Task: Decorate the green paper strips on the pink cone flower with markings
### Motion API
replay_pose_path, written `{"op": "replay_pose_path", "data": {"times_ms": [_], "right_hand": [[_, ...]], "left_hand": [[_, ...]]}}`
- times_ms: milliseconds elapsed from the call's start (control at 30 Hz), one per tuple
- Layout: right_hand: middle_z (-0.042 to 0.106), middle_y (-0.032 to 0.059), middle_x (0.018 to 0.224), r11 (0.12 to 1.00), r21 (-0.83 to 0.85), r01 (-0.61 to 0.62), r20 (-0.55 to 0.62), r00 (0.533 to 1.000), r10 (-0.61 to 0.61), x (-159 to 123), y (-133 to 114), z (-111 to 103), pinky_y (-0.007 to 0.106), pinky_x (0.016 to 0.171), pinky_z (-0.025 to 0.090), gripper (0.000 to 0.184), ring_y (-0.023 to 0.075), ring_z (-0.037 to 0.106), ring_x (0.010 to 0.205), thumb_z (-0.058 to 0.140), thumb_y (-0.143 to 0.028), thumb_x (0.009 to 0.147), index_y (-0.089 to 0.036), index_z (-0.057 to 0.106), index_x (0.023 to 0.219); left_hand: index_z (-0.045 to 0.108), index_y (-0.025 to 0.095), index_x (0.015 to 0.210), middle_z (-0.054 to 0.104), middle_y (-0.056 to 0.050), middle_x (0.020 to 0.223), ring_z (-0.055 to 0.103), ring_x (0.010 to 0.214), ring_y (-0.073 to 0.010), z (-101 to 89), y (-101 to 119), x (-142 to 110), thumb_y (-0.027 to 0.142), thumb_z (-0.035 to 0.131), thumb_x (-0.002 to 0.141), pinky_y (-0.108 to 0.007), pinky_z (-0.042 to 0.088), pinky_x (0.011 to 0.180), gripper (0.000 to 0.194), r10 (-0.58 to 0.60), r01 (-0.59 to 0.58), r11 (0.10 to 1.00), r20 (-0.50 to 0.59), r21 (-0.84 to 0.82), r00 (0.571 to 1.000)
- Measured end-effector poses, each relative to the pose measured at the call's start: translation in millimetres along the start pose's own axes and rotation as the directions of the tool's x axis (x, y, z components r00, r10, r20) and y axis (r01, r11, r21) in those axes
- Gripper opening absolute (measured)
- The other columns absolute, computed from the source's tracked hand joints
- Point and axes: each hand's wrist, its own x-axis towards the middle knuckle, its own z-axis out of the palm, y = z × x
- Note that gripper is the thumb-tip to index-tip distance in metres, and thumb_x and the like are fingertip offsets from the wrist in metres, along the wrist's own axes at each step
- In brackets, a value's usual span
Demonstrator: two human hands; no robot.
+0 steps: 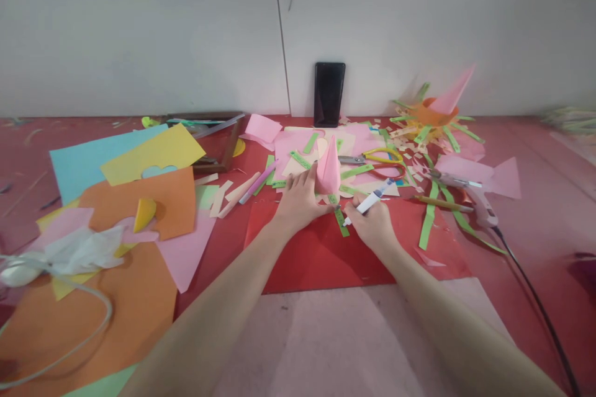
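A pink paper cone [328,169] stands upright on a red paper sheet [321,254] at the middle of the floor. My left hand [298,200] rests beside it, fingers touching the cone's base on its left side. My right hand [371,221] is closed round a white glue pen [372,200] whose tip points down-left at a green paper strip [341,219] lying by the cone's foot.
Yellow-handled scissors [377,156] lie behind the cone among green strips. A glue gun [472,195] with a black cord lies to the right. A black phone [329,94] leans on the wall. Coloured paper sheets [153,198] cover the left; an orange-and-pink paper flower [435,113] is far right.
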Motion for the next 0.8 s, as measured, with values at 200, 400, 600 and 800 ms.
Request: {"op": "replay_pose_path", "data": {"times_ms": [200,400,600,800], "right_hand": [[0.027,-0.0077,0.042,1.000,0.002,0.016,-0.009,1.000,-0.016,0.1,-0.6,-0.3,0.019,0.041,0.024,0.027,0.0074,0.028,0.042,0.046,-0.025,0.068,-0.021,0.025,0.052],[0.032,-0.0070,0.041,0.997,0.074,-0.010,-0.009,1.000,0.010,1.1,4.7,-0.4,0.020,0.043,0.030,0.025,0.0094,0.040,0.043,0.047,-0.025,0.068,-0.021,0.029,0.051],[0.031,-0.0066,0.041,1.000,0.026,-0.006,-0.003,1.000,0.006,0.0,-0.5,-0.9,0.019,0.041,0.027,0.025,0.0083,0.034,0.042,0.046,-0.025,0.068,-0.021,0.028,0.051],[0.028,-0.0076,0.041,1.000,0.008,-0.016,0.026,1.000,0.016,-0.8,-3.6,-0.4,0.019,0.040,0.025,0.027,0.0072,0.031,0.040,0.047,-0.024,0.066,-0.021,0.026,0.050]], "left_hand": [[0.014,0.018,0.138,0.041,-0.013,0.131,0.033,0.124,-0.0306,-0.8,0.7,0.0,0.060,0.053,0.067,-0.048,0.015,0.105,0.091,-0.001,0.001,1.000,0.003,0.000,1.000],[0.013,0.020,0.138,0.041,-0.012,0.132,0.034,0.124,-0.0307,0.3,0.1,-0.2,0.058,0.052,0.069,-0.048,0.016,0.105,0.088,0.008,-0.008,1.000,-0.008,-0.006,1.000],[0.013,0.020,0.138,0.040,-0.013,0.131,0.033,0.124,-0.0308,-0.1,0.9,-0.3,0.058,0.052,0.069,-0.049,0.016,0.105,0.088,-0.001,0.001,1.000,-0.003,-0.003,1.000],[0.016,0.018,0.138,0.041,-0.014,0.131,0.033,0.124,-0.0310,-1.8,1.9,0.2,0.058,0.053,0.068,-0.048,0.017,0.105,0.089,-0.004,0.004,1.000,0.008,0.000,1.000]]}}
